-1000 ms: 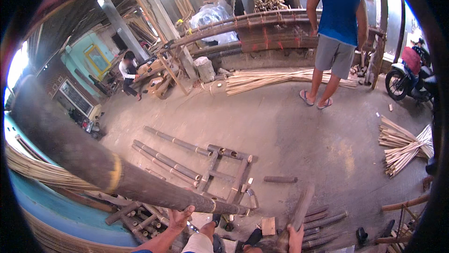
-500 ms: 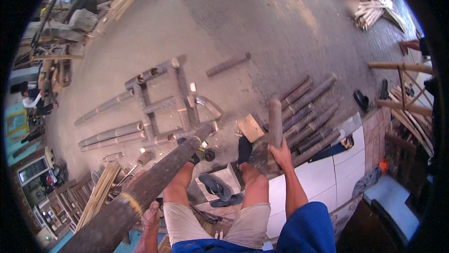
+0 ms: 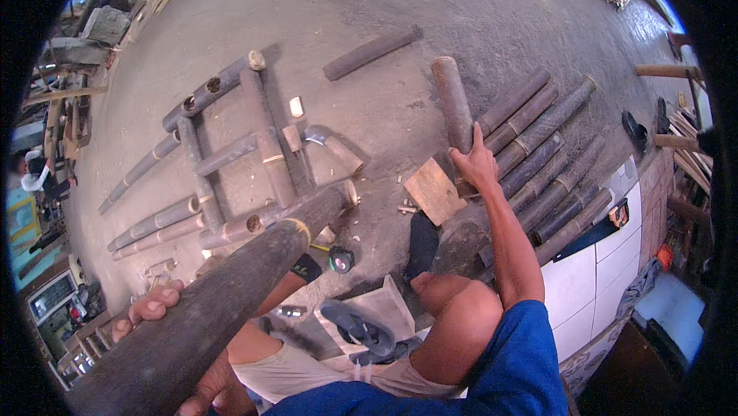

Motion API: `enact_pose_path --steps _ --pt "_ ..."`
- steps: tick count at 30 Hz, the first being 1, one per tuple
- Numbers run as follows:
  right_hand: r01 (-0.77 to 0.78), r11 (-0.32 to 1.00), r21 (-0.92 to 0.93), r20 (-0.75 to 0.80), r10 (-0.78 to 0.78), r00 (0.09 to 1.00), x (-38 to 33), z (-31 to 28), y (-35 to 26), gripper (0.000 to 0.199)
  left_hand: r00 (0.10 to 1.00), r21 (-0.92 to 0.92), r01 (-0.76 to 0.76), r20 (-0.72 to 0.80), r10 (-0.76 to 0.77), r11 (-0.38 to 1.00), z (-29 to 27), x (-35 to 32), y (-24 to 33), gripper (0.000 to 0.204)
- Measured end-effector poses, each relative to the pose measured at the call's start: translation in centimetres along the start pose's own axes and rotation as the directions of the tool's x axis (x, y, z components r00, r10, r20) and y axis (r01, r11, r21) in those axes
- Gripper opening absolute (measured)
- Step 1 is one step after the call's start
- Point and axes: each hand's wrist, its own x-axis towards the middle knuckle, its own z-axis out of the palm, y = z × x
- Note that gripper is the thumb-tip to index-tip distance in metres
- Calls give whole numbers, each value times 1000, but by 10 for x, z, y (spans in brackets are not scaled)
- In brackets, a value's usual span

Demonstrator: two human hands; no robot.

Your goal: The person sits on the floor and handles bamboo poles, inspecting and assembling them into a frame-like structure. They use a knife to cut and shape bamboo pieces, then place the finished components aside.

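My left hand (image 3: 157, 303) is wrapped round a long, thick dark bamboo pole (image 3: 231, 281), with fingers on its far side and thumb underneath. The pole slants from the lower left toward the middle, its pale cut end over the floor. With my right arm stretched forward, my right hand (image 3: 478, 164) is closed on the lower end of a short brown bamboo piece (image 3: 452, 101). That piece points away from me, left of a row of dark bamboo lengths (image 3: 530, 166). A flat wooden block (image 3: 434, 191) lies just left of my right wrist.
A bamboo frame (image 3: 269, 147) with holed pieces lies at left on the concrete floor, beside a hatchet-like blade (image 3: 334, 147). One loose bamboo length (image 3: 373, 52) lies farther off. A tape measure (image 3: 340, 260), sandals (image 3: 357, 327) and a handsaw (image 3: 619, 214) are near me.
I have bent lower and closer to the floor. My right hand has carried the short bamboo piece forward. The long pole in my left hand now appears larger and nearer.
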Motion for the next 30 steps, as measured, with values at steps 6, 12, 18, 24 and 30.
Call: enact_pose_path --steps 6,12,18,24,30 --pt "58 975 -213 -136 -88 987 33 37 10 104 939 208 -24 -331 93 978 11 -22 -38 113" --pt "16 946 -325 -258 -104 961 43 64 23 108 978 464 -73 -140 155 883 5 -19 -64 93" --pt "9 971 -240 -299 -83 951 17 72 20 66 979 153 -33 -192 63 988 8 -16 -91 96" --pt "298 944 -144 -121 -316 941 -38 16 -32 52 984 -120 27 -172 -47 992 7 -21 -98 74" --pt "648 748 -142 -265 -659 704 -106 -68 -122 59 989 -46 -2 -148 -5 999 11 -15 -99 75"
